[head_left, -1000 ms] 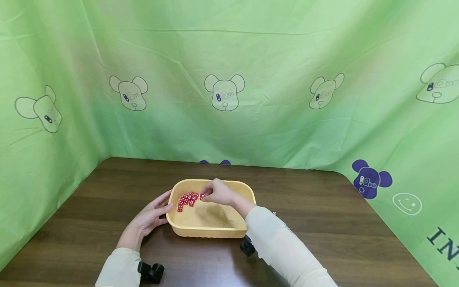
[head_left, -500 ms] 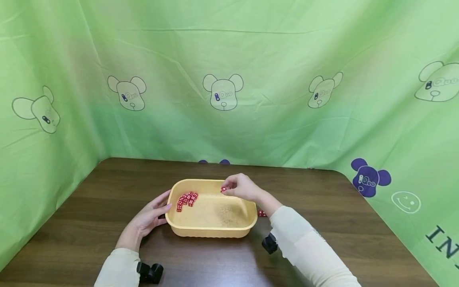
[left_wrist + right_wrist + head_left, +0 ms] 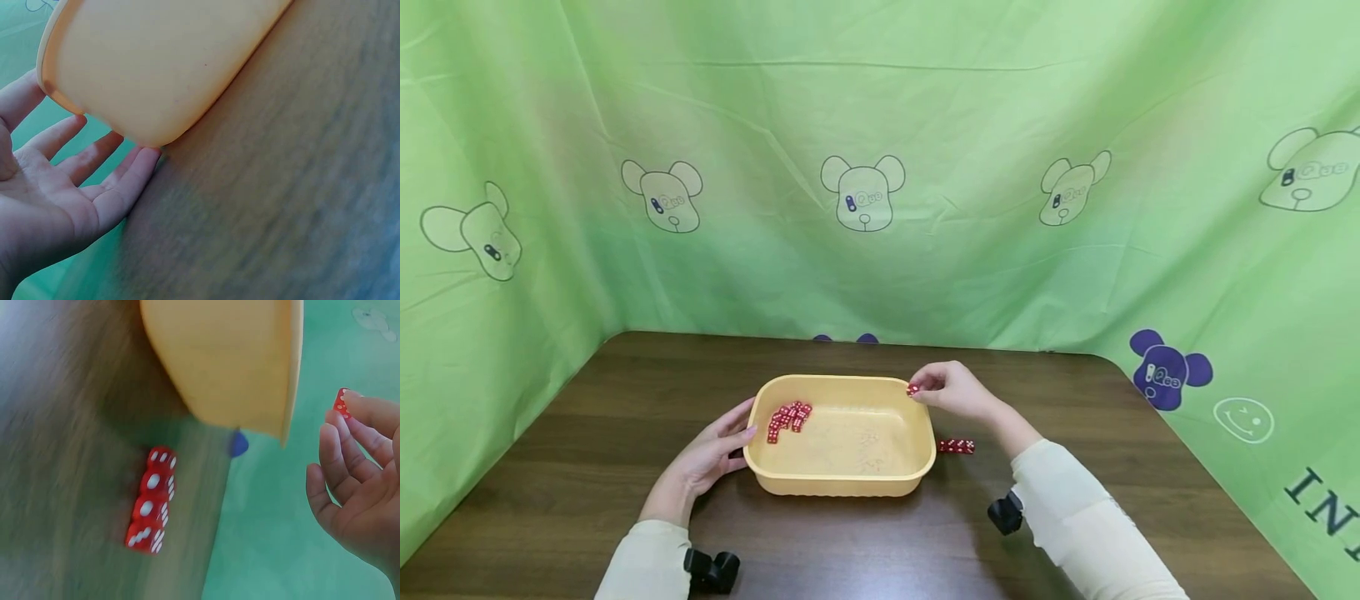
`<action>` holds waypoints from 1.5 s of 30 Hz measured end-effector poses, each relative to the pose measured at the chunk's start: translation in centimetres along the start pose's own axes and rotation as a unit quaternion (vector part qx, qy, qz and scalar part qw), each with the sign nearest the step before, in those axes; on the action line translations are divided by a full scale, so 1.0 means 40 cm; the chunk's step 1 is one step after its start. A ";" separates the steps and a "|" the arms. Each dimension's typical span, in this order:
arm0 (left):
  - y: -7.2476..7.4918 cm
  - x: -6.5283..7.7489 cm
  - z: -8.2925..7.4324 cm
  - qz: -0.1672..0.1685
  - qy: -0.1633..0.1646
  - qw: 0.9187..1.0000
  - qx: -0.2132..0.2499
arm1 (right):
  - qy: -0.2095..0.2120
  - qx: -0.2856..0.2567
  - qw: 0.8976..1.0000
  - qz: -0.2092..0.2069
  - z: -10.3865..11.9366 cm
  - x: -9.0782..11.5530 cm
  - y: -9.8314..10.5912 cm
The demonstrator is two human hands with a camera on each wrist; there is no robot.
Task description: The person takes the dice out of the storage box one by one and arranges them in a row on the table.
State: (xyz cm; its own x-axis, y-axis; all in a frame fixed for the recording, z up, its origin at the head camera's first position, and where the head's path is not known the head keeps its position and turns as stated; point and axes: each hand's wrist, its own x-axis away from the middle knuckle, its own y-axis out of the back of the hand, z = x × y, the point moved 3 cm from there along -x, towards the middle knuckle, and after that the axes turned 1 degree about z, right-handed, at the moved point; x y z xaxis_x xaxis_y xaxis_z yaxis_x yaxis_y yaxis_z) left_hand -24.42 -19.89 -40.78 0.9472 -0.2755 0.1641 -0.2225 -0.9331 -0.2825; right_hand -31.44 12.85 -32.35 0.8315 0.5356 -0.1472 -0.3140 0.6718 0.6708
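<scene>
A yellow plastic tub (image 3: 835, 485) stands on the table, with a cluster of red dice (image 3: 786, 419) inside at its left end. My left hand (image 3: 713, 452) holds that end, the thumb over the rim and the fingertips (image 3: 147, 153) against the outer wall. Between thumb and fingers, my right hand (image 3: 953, 390) pinches a single red die (image 3: 341, 403) with white pips, over the tub's far right corner. To the right of the tub, several more dice (image 3: 150, 503) stand in a straight row on the table, touching one another.
The brown wooden table (image 3: 662, 375) is enclosed by a green printed curtain (image 3: 865, 283) at the back and sides. Black wrist cameras (image 3: 713, 572) are strapped to both sleeves. The tub's right wall rises close beside the dice row.
My right hand has lifted the die from inside the tub and carried it right to the far right corner. The dice row has come into full view. The left hand stays put.
</scene>
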 end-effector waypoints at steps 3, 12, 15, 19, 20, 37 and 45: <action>0.001 0.000 0.000 -0.003 0.001 1.000 0.001 | -0.006 -0.003 1.000 -0.008 -0.018 0.017 0.014; 0.000 -0.001 0.003 0.000 -0.003 1.000 0.002 | -0.019 -0.030 0.999 -0.033 -0.088 0.076 0.053; 0.000 -0.001 0.002 -0.002 -0.002 1.000 0.000 | -0.027 -0.027 0.998 -0.043 -0.110 0.097 0.063; -0.002 -0.002 0.002 -0.004 -0.002 1.000 0.002 | -0.042 -0.023 0.997 -0.053 -0.140 0.128 0.076; -0.003 -0.002 0.002 -0.003 -0.002 1.000 0.003 | -0.048 -0.022 0.997 -0.055 -0.149 0.135 0.078; 0.004 -0.003 0.005 -0.004 0.007 1.000 0.002 | -0.096 -0.059 0.993 -0.024 -0.223 0.197 0.057; 0.000 -0.002 0.002 -0.001 0.005 1.000 0.003 | -0.091 -0.045 0.995 0.005 -0.210 0.203 0.045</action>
State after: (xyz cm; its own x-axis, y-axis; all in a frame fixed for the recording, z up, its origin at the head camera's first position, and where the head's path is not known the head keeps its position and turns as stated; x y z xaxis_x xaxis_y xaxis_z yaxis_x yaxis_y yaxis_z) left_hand -24.46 -19.85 -40.87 0.9450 -0.2767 0.1746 -0.2198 -0.9322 -0.2875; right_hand -29.11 22.70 -38.46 0.8945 0.4472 -0.0006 -0.3566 0.7141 0.6023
